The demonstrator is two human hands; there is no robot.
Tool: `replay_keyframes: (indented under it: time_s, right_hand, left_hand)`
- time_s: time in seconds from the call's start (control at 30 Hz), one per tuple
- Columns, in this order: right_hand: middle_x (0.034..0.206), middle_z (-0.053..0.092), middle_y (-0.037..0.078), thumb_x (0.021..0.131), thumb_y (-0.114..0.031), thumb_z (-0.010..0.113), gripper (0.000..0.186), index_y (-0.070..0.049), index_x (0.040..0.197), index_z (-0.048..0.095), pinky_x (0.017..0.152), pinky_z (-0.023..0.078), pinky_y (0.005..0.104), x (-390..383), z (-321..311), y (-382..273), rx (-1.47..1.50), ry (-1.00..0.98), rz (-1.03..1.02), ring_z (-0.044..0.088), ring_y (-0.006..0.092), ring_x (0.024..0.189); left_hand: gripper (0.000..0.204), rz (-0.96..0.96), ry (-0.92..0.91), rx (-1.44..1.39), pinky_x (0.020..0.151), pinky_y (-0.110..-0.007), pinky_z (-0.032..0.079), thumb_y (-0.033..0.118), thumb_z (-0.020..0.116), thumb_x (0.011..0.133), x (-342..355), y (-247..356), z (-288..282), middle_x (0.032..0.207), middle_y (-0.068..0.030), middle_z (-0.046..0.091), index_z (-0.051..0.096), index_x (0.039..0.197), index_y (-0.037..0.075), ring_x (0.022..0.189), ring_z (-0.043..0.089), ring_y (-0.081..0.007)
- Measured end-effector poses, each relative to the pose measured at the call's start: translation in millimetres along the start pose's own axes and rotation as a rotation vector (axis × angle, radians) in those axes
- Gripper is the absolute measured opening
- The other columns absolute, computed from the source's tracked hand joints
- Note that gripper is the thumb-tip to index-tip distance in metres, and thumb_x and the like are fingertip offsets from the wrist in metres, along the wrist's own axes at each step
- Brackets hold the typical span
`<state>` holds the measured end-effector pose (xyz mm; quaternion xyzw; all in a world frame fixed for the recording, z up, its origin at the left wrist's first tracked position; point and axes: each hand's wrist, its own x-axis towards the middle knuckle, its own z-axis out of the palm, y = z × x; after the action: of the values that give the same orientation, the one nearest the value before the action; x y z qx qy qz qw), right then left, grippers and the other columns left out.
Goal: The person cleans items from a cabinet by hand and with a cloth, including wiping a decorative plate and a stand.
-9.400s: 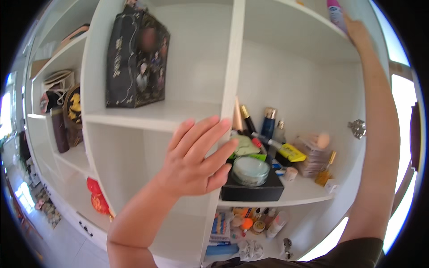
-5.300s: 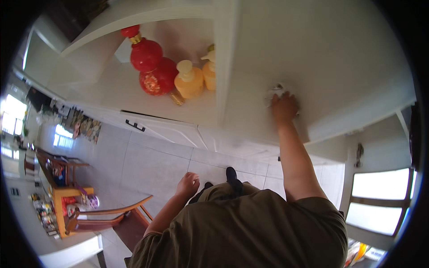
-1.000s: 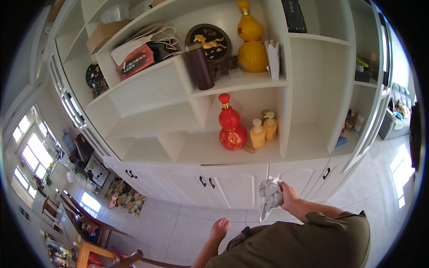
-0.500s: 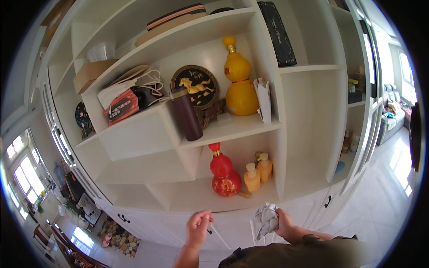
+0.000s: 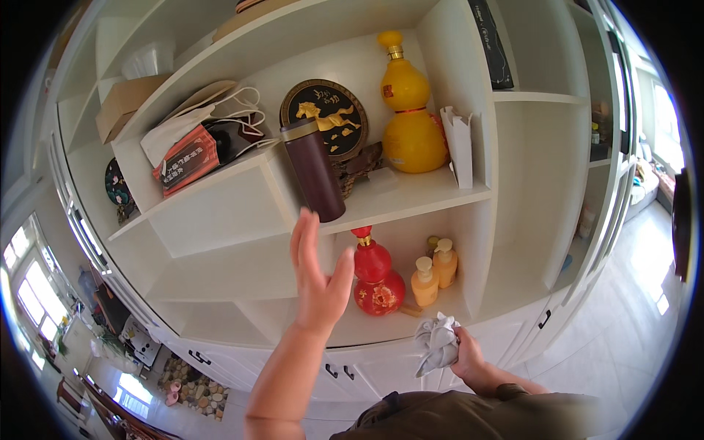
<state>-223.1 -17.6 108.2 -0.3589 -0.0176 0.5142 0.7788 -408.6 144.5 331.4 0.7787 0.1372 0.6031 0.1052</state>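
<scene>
Judging remotely, I'd call the cloth (image 5: 437,345) soft, light, best held mid-bunch, right hand (image 5: 469,355) gripping it, left hand (image 5: 320,286) open.

You wear a loose olive-brown top (image 5: 458,419), creased in shallow folds and blurred toward its right edge; your left forearm (image 5: 288,378) is bare down to the picture's lower rim, your right forearm (image 5: 501,378) is bare too, and your left hand (image 5: 320,287) and right hand (image 5: 469,356) are ungloved
</scene>
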Motion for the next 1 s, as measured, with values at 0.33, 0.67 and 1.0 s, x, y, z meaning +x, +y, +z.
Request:
replay_keyframes:
  time_s: [0.33, 0.67, 1.0]
  right_hand:
    - [0.099, 0.066, 0.012, 0.095, -0.023, 0.048, 0.027, -0.002, 0.107, 0.059, 0.084, 0.054, 0.0425, -2, -9, 20, 0.153, -0.027, -0.153, 0.065, 0.0275, 0.091]
    - [0.097, 0.066, 0.012, 0.094, -0.021, 0.048, 0.025, -0.002, 0.105, 0.059, 0.083, 0.053, 0.0399, -6, -11, 11, 0.118, -0.089, -0.196, 0.065, 0.0267, 0.09]
    - [0.109, 0.063, 0.009, 0.098, -0.013, 0.045, 0.029, -0.001, 0.123, 0.053, 0.084, 0.051, 0.0321, -61, 101, -103, 0.094, -0.4, -0.765, 0.061, 0.0164, 0.096]
  left_hand:
    - [0.093, -0.429, 0.216, 0.179, 0.109, -0.044, 0.035, 0.035, 0.071, 0.083, 106, -20, 49, 0.149, -0.0247, 0.029, 0.018, 0.15, 0.0, 0.136, 0.035, -0.0389]
    - [0.083, -0.45, 0.323, 0.177, 0.099, -0.045, 0.044, 0.028, 0.076, 0.075, 111, -28, 46, 0.131, -0.0216, 0.047, 0.034, 0.142, 0.002, 0.116, 0.053, -0.0383]
    - [0.066, -0.138, -0.071, -0.126, 0.086, -0.041, 0.049, 0.021, 0.078, 0.07, 42, 48, -4, 0.109, -0.0201, 0.057, 0.048, 0.125, -0.001, 0.098, 0.06, -0.031]
